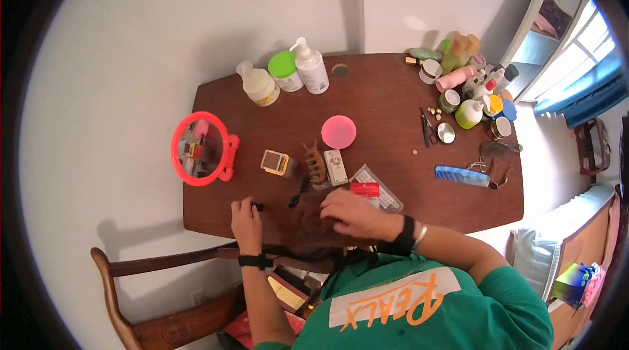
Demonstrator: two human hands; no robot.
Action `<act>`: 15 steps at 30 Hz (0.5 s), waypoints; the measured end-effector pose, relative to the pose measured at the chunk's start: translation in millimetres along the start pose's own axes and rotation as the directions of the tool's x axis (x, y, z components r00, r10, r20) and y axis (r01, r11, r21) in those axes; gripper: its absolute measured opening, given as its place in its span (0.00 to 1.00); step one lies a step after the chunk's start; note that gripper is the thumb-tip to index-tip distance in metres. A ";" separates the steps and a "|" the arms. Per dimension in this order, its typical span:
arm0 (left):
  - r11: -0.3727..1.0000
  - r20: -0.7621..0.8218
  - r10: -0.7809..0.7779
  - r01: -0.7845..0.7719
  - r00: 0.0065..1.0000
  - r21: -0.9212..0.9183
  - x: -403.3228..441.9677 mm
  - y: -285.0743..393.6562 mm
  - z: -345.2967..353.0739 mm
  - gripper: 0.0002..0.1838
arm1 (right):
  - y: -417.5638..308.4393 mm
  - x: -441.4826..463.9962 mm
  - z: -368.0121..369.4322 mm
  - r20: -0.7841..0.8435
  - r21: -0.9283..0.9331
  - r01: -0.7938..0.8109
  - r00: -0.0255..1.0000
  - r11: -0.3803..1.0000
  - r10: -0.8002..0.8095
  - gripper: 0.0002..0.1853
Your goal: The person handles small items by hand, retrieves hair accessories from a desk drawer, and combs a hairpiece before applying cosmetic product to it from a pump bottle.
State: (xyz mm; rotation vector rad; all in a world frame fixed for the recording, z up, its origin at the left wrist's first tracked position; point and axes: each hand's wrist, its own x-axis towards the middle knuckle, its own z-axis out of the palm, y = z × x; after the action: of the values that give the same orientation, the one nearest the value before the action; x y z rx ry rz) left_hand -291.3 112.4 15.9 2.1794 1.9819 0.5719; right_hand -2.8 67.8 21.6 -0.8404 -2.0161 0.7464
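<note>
At the left part of the table's near edge, my left hand point(246, 224) is closed, with a small black object point(259, 207) poking out beside its fingers. My right hand point(357, 213) hovers close to the near edge, fingers bent inward; whatever they hold, if anything, is hidden. Just beyond it is a red and white packet point(365, 189), partly covered by the hand, on a clear plastic sheet point(385, 191). Between the hands lies a black twisted piece point(299, 194). Farther in are a brown claw hair clip point(314, 163), a white box point(335, 166) and a gold-edged square case point(274, 162).
A red-framed mirror point(199, 149) stands at left and a pink round dish point(339, 132) mid-table. A pump bottle point(311, 67) and a green-lidded jar point(285, 69) are at the back. Several cosmetics crowd the right, near a blue comb point(462, 175). A wooden chair point(170, 311) is at lower left.
</note>
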 end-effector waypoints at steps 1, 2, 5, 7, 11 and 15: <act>0.999 0.000 0.028 -0.028 1.000 0.017 4.5 -1.8 6.4 0.11 | -3.5 -4.9 -19.1 -0.085 0.059 -0.026 0.996 0.998 0.031 0.18; 0.998 0.005 0.058 -0.058 0.998 0.033 7.1 -2.0 10.9 0.11 | -8.9 -10.5 -41.3 -0.126 0.065 -0.132 0.982 0.989 0.139 0.20; 0.997 0.035 0.073 -0.074 0.997 0.029 14.1 8.5 21.5 0.12 | -10.0 -42.8 -87.9 -0.473 -0.005 -0.395 0.810 0.919 0.346 0.16; 0.995 0.036 0.091 -0.092 0.995 0.025 16.6 12.8 27.9 0.12 | 3.9 -67.5 -106.1 -0.627 -0.037 -0.549 0.663 0.835 0.408 0.14; 0.997 0.064 0.077 -0.079 0.995 0.018 22.9 21.2 36.1 0.16 | 16.7 -105.0 -117.2 -0.621 -0.157 -0.623 0.666 0.767 0.414 0.17; 0.999 0.109 -0.021 0.025 0.994 -0.035 22.6 24.0 44.2 0.22 | 32.6 -143.9 -86.7 -0.437 -0.382 -0.644 0.758 0.663 0.484 0.19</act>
State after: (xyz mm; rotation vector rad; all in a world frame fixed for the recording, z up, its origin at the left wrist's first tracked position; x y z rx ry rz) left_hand -251.5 138.2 -12.1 2.1162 1.9227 0.4717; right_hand 144.7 -5.9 -24.2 -1.8599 -1.6724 0.3472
